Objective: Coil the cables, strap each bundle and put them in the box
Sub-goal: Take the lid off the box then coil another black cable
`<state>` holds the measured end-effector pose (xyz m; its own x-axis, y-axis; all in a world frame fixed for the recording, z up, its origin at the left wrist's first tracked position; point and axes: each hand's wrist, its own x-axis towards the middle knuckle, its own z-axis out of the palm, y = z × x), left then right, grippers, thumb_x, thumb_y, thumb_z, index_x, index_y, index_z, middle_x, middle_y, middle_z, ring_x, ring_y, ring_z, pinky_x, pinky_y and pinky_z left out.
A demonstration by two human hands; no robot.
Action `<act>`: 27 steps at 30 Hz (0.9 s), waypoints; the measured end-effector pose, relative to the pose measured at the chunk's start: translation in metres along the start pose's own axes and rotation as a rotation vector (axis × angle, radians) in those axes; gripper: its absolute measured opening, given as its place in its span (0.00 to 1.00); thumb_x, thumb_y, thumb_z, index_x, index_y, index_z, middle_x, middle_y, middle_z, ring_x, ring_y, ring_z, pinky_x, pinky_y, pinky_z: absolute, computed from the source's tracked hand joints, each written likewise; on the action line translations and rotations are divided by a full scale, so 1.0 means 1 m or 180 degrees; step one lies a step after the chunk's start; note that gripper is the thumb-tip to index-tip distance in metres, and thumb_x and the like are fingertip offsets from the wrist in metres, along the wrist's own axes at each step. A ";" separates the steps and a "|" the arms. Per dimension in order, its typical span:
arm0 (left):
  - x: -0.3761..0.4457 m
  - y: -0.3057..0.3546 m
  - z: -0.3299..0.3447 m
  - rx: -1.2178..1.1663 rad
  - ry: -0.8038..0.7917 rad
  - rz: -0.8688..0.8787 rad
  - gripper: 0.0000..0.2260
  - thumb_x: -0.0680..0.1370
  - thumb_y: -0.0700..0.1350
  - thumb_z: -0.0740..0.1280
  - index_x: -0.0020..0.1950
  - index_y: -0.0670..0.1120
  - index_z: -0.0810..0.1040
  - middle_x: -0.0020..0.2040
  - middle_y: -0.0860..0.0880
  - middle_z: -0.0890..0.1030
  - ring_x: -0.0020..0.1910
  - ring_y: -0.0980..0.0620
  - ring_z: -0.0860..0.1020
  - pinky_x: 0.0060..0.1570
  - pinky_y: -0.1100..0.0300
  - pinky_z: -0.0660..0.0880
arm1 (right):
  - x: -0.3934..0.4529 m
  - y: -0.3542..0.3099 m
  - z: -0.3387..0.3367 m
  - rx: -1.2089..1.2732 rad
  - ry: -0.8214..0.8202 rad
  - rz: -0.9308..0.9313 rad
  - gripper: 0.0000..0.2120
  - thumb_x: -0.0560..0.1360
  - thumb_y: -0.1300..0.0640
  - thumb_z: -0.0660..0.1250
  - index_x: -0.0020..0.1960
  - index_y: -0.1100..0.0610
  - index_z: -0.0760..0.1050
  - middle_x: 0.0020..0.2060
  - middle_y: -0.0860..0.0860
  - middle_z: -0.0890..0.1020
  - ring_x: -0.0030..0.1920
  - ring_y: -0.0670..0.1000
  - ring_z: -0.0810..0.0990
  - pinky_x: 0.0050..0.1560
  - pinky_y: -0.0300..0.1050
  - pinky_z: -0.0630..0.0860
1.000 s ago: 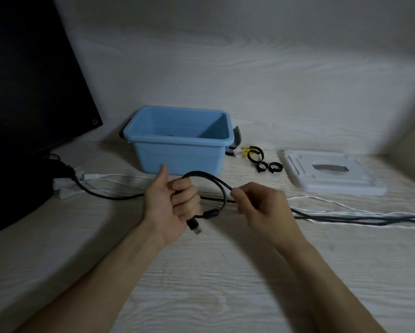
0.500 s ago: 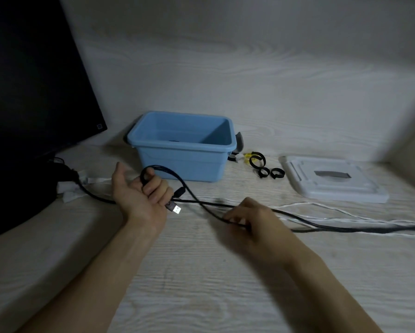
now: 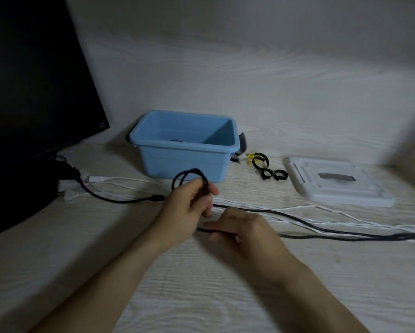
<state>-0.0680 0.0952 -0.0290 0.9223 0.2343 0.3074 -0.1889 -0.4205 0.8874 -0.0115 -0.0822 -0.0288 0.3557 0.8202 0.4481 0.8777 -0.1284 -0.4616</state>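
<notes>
Black cable (image 3: 297,218) mid-coil: loops gripped in left hand (image 3: 187,207), near blue box (image 3: 184,145); slack pinched in right hand (image 3: 240,227), trailing rightward from it. Next: feed another loop leftward.

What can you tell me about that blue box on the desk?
The blue box is an open tub, seemingly plastic, with a rolled rim and sloping walls. It stands upright near the back wall, its lid off. Something dark lies at its bottom, too hidden to name. A grey latch hangs at its right end. Neither hand touches it.
</notes>
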 end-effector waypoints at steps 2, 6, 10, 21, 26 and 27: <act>-0.005 0.004 0.004 0.0146 -0.0617 -0.0028 0.08 0.81 0.35 0.61 0.53 0.46 0.78 0.40 0.51 0.82 0.41 0.52 0.81 0.45 0.57 0.78 | 0.000 0.002 -0.006 0.0076 0.0523 0.0028 0.08 0.74 0.55 0.74 0.54 0.51 0.84 0.44 0.43 0.84 0.41 0.32 0.77 0.46 0.27 0.71; -0.010 0.017 0.000 -0.0747 -0.1101 -0.0847 0.08 0.83 0.42 0.60 0.49 0.39 0.74 0.30 0.46 0.72 0.26 0.55 0.69 0.26 0.65 0.66 | -0.002 0.003 -0.013 0.0115 0.1286 0.0228 0.12 0.65 0.49 0.80 0.42 0.54 0.83 0.35 0.43 0.84 0.32 0.38 0.78 0.36 0.27 0.71; -0.010 0.025 -0.008 -0.1183 -0.1993 -0.1115 0.19 0.80 0.56 0.58 0.42 0.41 0.74 0.25 0.52 0.62 0.23 0.56 0.55 0.23 0.61 0.50 | 0.000 0.009 -0.013 0.0300 0.1468 0.0417 0.17 0.63 0.45 0.80 0.38 0.56 0.80 0.31 0.45 0.80 0.30 0.42 0.75 0.32 0.31 0.70; -0.008 0.014 0.004 -0.2524 -0.1318 -0.1522 0.17 0.75 0.53 0.61 0.27 0.50 0.64 0.22 0.53 0.56 0.20 0.56 0.54 0.21 0.63 0.50 | 0.004 0.001 -0.010 0.2936 0.0184 0.1339 0.12 0.80 0.54 0.62 0.40 0.58 0.75 0.26 0.52 0.71 0.27 0.49 0.73 0.35 0.42 0.75; -0.006 0.016 0.007 -0.2635 -0.1224 -0.1685 0.19 0.78 0.52 0.59 0.27 0.50 0.68 0.24 0.54 0.55 0.23 0.56 0.52 0.24 0.61 0.51 | 0.006 0.003 -0.007 0.3119 0.0335 0.1589 0.20 0.80 0.49 0.60 0.43 0.68 0.72 0.27 0.56 0.74 0.22 0.50 0.70 0.27 0.43 0.71; -0.005 0.016 0.007 -0.2639 -0.1174 -0.1734 0.19 0.78 0.53 0.58 0.27 0.50 0.67 0.24 0.54 0.55 0.22 0.56 0.52 0.24 0.61 0.50 | 0.005 0.002 -0.006 0.2813 0.0395 0.1501 0.22 0.81 0.49 0.60 0.44 0.69 0.72 0.28 0.58 0.77 0.24 0.52 0.74 0.29 0.44 0.72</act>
<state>-0.0738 0.0811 -0.0183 0.9708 -0.1281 -0.2027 0.2384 0.4238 0.8738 -0.0060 -0.0812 -0.0229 0.6801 0.7221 0.1268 0.1042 0.0759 -0.9917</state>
